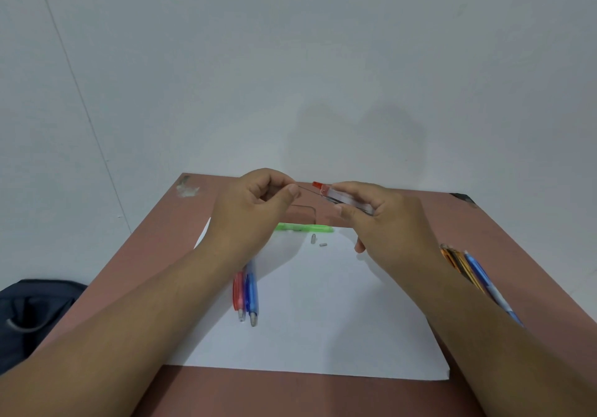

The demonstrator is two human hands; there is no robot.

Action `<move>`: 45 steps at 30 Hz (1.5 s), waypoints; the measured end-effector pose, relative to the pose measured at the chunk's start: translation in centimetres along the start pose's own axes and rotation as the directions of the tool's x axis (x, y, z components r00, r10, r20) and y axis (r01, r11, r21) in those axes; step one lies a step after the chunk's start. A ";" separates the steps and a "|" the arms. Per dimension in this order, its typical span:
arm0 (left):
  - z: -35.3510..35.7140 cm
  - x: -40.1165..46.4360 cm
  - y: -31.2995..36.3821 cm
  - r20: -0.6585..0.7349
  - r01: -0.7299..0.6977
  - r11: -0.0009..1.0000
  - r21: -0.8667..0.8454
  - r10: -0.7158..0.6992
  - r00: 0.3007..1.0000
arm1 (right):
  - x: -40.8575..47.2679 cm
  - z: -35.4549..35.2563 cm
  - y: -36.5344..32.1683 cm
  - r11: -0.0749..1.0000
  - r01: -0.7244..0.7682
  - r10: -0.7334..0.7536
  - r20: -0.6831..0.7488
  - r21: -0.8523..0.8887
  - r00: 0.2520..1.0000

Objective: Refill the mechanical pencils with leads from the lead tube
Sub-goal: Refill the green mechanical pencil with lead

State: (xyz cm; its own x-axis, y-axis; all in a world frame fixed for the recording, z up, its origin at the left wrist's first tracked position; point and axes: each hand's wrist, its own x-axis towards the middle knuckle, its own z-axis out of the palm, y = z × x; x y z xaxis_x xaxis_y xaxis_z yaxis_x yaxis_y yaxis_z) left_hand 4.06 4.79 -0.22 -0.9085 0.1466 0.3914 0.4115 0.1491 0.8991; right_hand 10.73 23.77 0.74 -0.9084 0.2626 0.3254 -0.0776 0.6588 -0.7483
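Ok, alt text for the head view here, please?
Above a white sheet, the left hand pinches a thin lead drawn from the clear lead tube held in the right hand. A green pencil, red pencil and blue pencil lie below.

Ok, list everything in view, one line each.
table: one, reddish brown, against the wall
paper sheet: one, white, middle of table
lead tube: one, clear with red cap, in right hand
lead: one, dark, between left fingertips and tube
green pencil: one, far edge of paper
red and blue pencils: two, paper's left side
small caps: two, grey, below green pencil
pencils at right: several, orange and blue, table's right edge
bag: one, dark, left of table
left hand: pinching lead
right hand: gripping tube
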 end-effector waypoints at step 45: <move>-0.7 0.1 1.5 -0.096 0.051 0.955 -0.291 -0.082 0.992 | -0.1 -0.2 0.0 1.000 0.011 -0.011 0.005 0.010 1.000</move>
State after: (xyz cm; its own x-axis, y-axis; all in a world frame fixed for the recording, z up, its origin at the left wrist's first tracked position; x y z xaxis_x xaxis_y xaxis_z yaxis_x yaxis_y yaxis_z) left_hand 4.53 4.38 1.26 -0.9421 0.0394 0.3331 0.3253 -0.1348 0.9360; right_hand 10.94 23.83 0.84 -0.9094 0.2519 0.3311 -0.0920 0.6544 -0.7505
